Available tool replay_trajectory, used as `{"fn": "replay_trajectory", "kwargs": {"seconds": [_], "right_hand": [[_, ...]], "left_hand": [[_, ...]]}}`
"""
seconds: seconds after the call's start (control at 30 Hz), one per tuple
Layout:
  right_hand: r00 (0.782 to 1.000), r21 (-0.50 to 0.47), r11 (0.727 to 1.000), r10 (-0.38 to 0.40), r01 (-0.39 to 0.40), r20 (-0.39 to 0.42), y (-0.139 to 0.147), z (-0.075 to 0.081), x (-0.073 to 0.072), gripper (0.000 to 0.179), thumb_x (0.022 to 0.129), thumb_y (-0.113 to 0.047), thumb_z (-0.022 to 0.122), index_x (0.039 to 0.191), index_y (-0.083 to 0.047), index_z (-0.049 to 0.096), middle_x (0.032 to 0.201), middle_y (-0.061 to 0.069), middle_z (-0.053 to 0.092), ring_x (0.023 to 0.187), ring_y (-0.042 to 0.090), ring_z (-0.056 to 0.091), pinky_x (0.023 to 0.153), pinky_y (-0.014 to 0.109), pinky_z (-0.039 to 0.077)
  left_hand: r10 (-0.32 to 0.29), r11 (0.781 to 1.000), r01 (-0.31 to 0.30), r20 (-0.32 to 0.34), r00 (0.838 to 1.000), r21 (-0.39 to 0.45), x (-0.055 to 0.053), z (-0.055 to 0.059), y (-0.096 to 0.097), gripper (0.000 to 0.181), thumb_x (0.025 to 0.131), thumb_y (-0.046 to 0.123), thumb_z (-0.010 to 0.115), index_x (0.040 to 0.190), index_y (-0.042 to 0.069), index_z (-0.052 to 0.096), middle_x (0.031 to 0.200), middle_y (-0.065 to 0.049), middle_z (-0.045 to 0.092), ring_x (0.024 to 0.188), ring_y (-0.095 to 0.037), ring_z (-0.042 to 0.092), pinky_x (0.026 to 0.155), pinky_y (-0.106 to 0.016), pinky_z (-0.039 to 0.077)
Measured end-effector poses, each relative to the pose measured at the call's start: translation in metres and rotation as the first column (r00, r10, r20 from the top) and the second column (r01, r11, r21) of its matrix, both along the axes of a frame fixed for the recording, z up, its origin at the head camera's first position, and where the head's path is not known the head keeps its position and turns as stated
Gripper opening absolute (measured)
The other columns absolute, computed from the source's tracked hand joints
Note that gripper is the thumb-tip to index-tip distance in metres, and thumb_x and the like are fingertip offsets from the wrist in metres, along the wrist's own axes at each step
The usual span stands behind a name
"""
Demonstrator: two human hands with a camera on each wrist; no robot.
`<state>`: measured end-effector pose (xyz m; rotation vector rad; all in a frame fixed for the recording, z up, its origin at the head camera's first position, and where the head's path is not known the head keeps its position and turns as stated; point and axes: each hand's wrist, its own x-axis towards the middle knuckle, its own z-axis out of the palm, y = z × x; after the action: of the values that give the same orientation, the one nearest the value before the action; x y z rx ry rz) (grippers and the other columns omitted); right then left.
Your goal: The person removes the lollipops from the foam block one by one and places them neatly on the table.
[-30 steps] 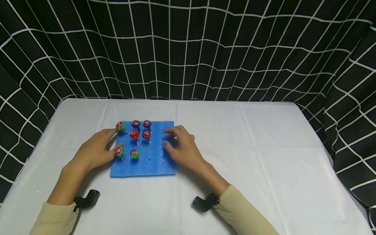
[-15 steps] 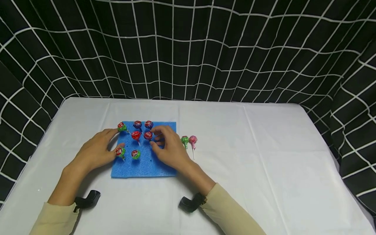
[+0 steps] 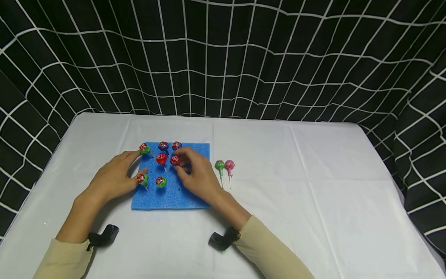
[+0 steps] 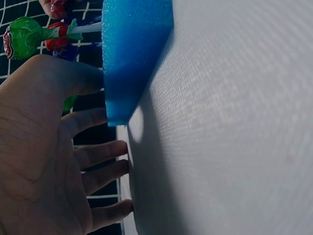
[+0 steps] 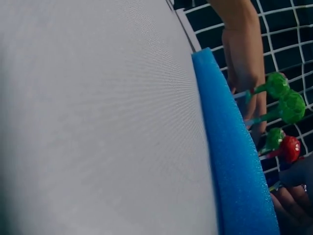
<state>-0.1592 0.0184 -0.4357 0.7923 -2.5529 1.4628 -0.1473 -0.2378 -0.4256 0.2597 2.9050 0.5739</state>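
Note:
A blue foam block [image 3: 167,199] lies on the table with several wrapped lollipops standing in it by their sticks. My right hand [image 3: 199,176] reaches over its right half, thumb and index finger pinching a dark red lollipop [image 3: 175,160] at the head. Beside that one stands a bright red lollipop [image 3: 161,159]. At the block's left edge rests my left hand [image 3: 115,176], thumb and fingers spread. In the left wrist view its thumb lies against the foam, near a green lollipop [image 4: 23,38]. Most of the right hand falls outside the right wrist view.
Right of the block, a green lollipop [image 3: 219,164] and a pink lollipop [image 3: 229,164] lie side by side on the white tablecloth [image 3: 296,186]. Behind the table hangs a black curtain [image 3: 240,62] with a white grid. Small holes dot the foam.
My right hand has moved left across the foam and now pinches the dark red lollipop. The green and pink lollipops have come into sight from behind it. The left hand stays put.

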Motion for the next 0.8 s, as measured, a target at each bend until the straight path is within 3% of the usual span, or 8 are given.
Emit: {"fn": "replay_trajectory", "kwargs": {"seconds": [0.23, 0.8], "right_hand": [[0.998, -0.048, 0.999, -0.008, 0.011, 0.054, 0.0010, -0.0030, -0.0004, 0.031, 0.096, 0.002, 0.072, 0.125, -0.001, 0.064, 0.108, 0.014, 0.075, 0.098, 0.021, 0.073, 0.084, 0.017, 0.061], [0.998, -0.120, 0.992, -0.022, 0.029, 0.056, 0.0029, -0.0004, 0.0011, 0.034, 0.098, 0.002, 0.070, 0.130, 0.000, 0.060, 0.106, 0.017, 0.072, 0.099, 0.024, 0.073, 0.087, 0.019, 0.063]], "left_hand": [[0.001, 1.000, -0.001, 0.012, 1.000, 0.013, 0.0012, 0.0009, 0.0005, 0.071, 0.103, 0.041, 0.060, 0.161, 0.003, 0.041, 0.165, -0.026, 0.042, 0.153, -0.054, 0.036, 0.121, -0.076, 0.032], [-0.022, 1.000, 0.022, -0.004, 1.000, 0.015, -0.0001, 0.0023, -0.0018, 0.068, 0.103, 0.039, 0.059, 0.158, 0.003, 0.043, 0.164, -0.026, 0.044, 0.153, -0.052, 0.038, 0.123, -0.073, 0.032]]}}
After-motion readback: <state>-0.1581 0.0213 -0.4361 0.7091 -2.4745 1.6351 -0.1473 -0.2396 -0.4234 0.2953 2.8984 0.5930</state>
